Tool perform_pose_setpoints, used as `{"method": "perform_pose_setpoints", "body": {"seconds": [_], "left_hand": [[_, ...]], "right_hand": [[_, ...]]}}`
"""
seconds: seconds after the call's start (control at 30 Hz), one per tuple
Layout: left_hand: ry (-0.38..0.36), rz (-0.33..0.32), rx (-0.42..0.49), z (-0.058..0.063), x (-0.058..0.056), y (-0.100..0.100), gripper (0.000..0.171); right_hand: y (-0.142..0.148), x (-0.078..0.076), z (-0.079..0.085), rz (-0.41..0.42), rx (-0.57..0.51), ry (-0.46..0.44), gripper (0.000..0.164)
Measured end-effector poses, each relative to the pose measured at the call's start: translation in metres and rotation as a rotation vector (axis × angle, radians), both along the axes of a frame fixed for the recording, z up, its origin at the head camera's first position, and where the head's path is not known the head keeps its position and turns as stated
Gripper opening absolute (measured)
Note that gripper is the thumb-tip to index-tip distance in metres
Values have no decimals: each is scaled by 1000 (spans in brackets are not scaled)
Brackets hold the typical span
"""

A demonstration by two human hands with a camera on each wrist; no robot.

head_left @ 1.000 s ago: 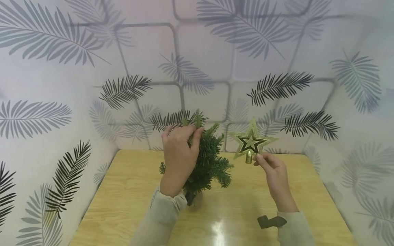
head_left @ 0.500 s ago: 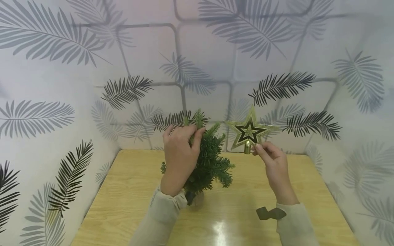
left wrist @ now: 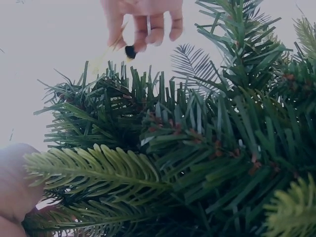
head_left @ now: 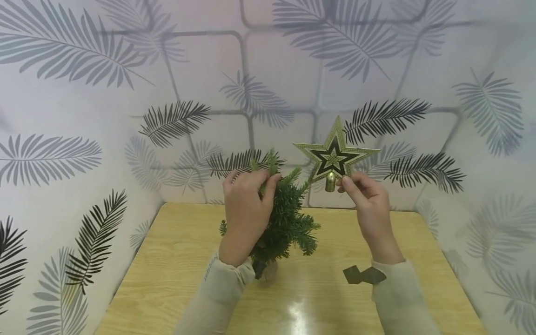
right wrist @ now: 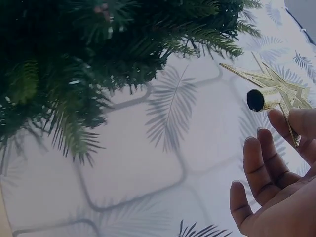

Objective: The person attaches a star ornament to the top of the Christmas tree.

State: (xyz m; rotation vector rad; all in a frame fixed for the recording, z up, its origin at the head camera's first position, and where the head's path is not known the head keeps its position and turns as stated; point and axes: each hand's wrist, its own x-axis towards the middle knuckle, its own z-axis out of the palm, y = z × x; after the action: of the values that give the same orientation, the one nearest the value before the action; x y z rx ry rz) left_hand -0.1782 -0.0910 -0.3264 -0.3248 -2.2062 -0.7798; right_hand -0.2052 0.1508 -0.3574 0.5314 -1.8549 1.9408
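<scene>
A small artificial Christmas tree [head_left: 289, 218] stands on the table, leaning a little in the head view. My left hand [head_left: 247, 209] pinches its top sprig between thumb and fingers. To the right, my right hand [head_left: 370, 209] pinches a gold star tree topper [head_left: 332, 160] by a lower point, upright and apart from the branches. The star's short socket faces down; in the right wrist view its round dark opening [right wrist: 255, 100] shows. The left wrist view is filled by green needles [left wrist: 197, 143], with the right hand [left wrist: 145, 19] beyond them.
The wooden table [head_left: 180, 246] reaches back to a leaf-patterned wall [head_left: 280, 60], with walls of the same pattern at both sides. A dark strap end [head_left: 364, 274] sticks out from the right sleeve. The tree's base [head_left: 268, 274] is partly hidden by the left sleeve.
My right hand has risen and moved slightly left with the star, bringing it higher and nearer the treetop. The left hand keeps its pinch on the sprig.
</scene>
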Motion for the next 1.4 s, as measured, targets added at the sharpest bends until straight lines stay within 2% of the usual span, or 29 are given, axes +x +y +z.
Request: {"method": "perform_pose_setpoints", "body": {"seconds": [0.17,0.5,0.77,1.0,1.2,1.4], "left_hand": [[-15,-1,6,0,0,1,29],[-30,2,6,1,-1,0,30],[-17,6,6,0,-1,0,30],[16,7,7,1,0,-1,30],[43,16,3,-2,0,1,31],[36,18,9,-2,1,2,30]], "right_hand": [[-5,-3,14,24,-2,48,21],[-18,-10,37,87,-78,125,18],[-34,-14,51,127,-46,188,12],[-49,-18,61,123,17,233,12],[-56,-19,68,134,-8,240,14],[-65,-18,79,137,4,252,13]]}}
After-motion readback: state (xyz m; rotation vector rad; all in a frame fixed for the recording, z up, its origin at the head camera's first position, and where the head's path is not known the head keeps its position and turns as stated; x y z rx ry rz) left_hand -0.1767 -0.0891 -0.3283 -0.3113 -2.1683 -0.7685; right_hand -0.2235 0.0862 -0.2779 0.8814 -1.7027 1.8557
